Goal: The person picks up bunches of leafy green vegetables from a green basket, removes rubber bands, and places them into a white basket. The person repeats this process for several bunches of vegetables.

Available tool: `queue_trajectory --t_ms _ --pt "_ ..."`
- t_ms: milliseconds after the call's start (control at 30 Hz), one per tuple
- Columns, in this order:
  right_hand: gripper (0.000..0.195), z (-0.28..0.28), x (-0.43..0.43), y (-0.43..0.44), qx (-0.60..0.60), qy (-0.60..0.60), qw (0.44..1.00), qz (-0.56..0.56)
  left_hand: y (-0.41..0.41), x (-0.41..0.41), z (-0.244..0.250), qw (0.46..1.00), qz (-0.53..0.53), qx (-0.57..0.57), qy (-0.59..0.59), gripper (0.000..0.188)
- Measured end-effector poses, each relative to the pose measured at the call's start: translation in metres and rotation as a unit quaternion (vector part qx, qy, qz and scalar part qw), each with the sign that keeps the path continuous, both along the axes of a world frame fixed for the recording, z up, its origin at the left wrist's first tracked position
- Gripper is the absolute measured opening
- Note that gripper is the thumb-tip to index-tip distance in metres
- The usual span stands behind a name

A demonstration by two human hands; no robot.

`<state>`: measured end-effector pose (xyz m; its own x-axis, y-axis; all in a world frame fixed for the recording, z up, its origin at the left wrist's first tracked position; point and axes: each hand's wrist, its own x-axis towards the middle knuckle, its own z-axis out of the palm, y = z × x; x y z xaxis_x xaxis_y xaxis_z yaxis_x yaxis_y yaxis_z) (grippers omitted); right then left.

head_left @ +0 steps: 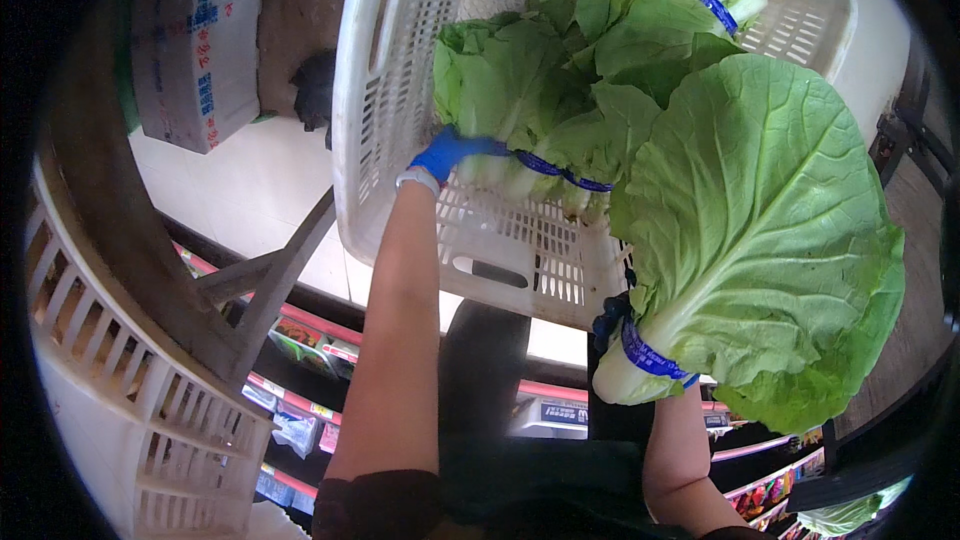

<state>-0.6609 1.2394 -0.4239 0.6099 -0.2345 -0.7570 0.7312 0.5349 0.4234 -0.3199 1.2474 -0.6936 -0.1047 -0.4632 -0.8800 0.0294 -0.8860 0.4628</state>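
A white perforated plastic crate (487, 285) stands before me with several bunches of leafy greens in it. My left hand (450, 151), in a blue glove, reaches inside and grips the stems of the left bunch (491, 90); its fingertips are blurred. Beside that, another bunch (589, 157) has a blue band around its stems. A large bunch of leafy greens (757, 225) is held up at the crate's near right corner. My right hand (616, 315) holds it by the banded stem end, mostly hidden behind it; dark gloved fingertips show at the left.
More banded bunches (660, 30) lie at the crate's far side. A slatted plastic basket (150, 405) stands at the lower left. Shelves of packaged goods (300, 345) run below. On the pale floor (217, 172) stands a taped carton (195, 45) bearing writing.
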Motion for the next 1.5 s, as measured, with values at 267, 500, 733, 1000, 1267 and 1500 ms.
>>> queue_trajectory --t_ms 267,500,733,1000,1267,1500 --pt "0.055 0.004 0.008 -0.014 -0.132 0.050 0.989 0.031 -0.010 -0.023 0.023 0.996 0.031 -0.075 -0.025 0.056" --pt "0.073 0.009 0.013 -0.014 -0.139 0.047 0.989 -0.012 -0.031 -0.020 0.089 0.993 0.073 -0.091 0.020 0.044" --pt "0.067 -0.004 0.002 -0.005 -0.162 0.000 0.984 -0.069 -0.027 -0.063 0.249 0.977 0.189 -0.094 -0.027 0.066" --pt "0.050 -0.043 -0.015 0.017 -0.382 0.278 0.857 0.204 0.116 -0.085 0.367 0.948 0.101 -0.066 -0.296 0.039" --pt "0.036 -0.025 0.099 -0.048 -0.381 0.317 0.832 0.249 0.170 -0.092 0.384 0.950 0.228 -0.006 -0.213 0.059" --pt "0.050 -0.140 0.222 -0.034 -0.312 0.344 0.850 0.251 0.216 -0.103 0.364 0.944 0.282 0.116 -0.126 0.057"
